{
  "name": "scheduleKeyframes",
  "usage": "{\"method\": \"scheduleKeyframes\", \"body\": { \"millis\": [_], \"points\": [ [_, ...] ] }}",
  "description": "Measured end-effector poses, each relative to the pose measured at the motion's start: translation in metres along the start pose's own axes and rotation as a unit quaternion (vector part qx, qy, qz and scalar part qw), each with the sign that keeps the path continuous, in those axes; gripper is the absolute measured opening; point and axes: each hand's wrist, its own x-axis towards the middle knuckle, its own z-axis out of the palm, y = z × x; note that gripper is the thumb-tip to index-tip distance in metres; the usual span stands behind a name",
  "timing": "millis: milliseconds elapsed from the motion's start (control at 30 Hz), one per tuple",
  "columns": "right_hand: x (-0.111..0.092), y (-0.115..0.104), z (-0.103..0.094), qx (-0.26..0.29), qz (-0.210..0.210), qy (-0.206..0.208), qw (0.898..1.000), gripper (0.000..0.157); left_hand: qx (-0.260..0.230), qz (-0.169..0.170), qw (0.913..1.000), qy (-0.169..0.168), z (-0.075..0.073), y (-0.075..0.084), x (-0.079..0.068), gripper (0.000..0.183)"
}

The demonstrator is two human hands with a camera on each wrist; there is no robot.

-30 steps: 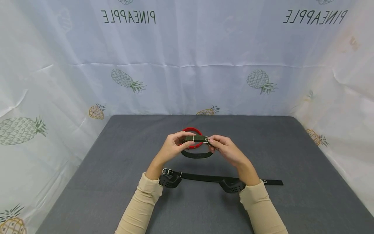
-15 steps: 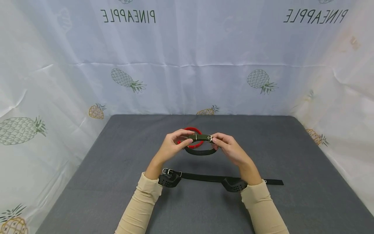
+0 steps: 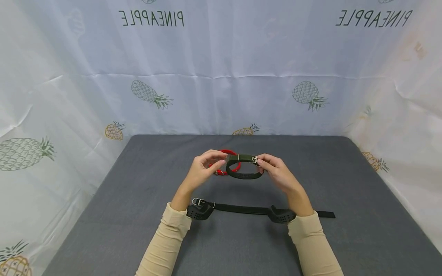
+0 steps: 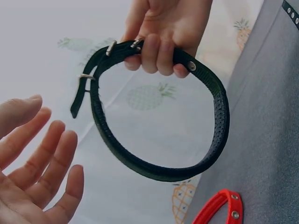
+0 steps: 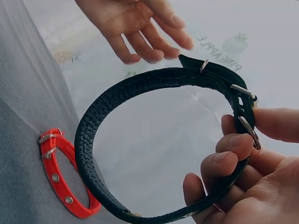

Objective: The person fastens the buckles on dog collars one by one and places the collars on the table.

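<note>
A dark green pet collar [image 3: 246, 158] is buckled into a ring and held above the table. My right hand [image 3: 279, 174] grips its band beside the metal buckle, the fingers curled round it in the right wrist view. The strap's pointed end passes through the buckle and a metal keeper loop [image 5: 204, 66]. My left hand [image 3: 203, 168] is just left of the collar, fingers apart and loosely bent. In the left wrist view a gap shows between the left fingertips [image 4: 70, 140] and the strap end [image 4: 77, 105].
A red collar [image 5: 55, 177], buckled into a ring, lies on the grey table [image 3: 138, 230] behind the hands. An unbuckled black collar [image 3: 241, 209] lies straight across the table beneath the forearms. Pineapple-print white curtains [image 3: 221, 103] enclose the back and sides.
The dark green collar has moved right and slightly up with my right hand. My left hand has let go of it and stays nearly in place.
</note>
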Motion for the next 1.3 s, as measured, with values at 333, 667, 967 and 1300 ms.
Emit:
{"method": "scheduleKeyframes", "body": {
  "millis": [333, 667, 967, 1300],
  "points": [
    [0.001, 0.002, -0.004, -0.085, 0.030, 0.040, 0.995, 0.030, -0.001, -0.006, 1.0000, 0.002, 0.000, 0.000, -0.001, 0.022],
    [0.003, 0.014, -0.009, -0.156, 0.034, 0.060, 0.985, 0.029, -0.012, -0.014, 0.9998, -0.003, -0.001, 0.001, -0.001, 0.021],
    [0.005, 0.024, -0.010, -0.220, 0.029, 0.077, 0.972, 0.025, -0.015, -0.019, 0.9997, -0.008, -0.002, 0.000, -0.002, 0.021],
    [0.007, 0.036, -0.012, -0.268, 0.022, 0.096, 0.958, 0.024, -0.017, -0.032, 0.9991, -0.020, -0.001, -0.001, -0.001, 0.022]
  ]
}}
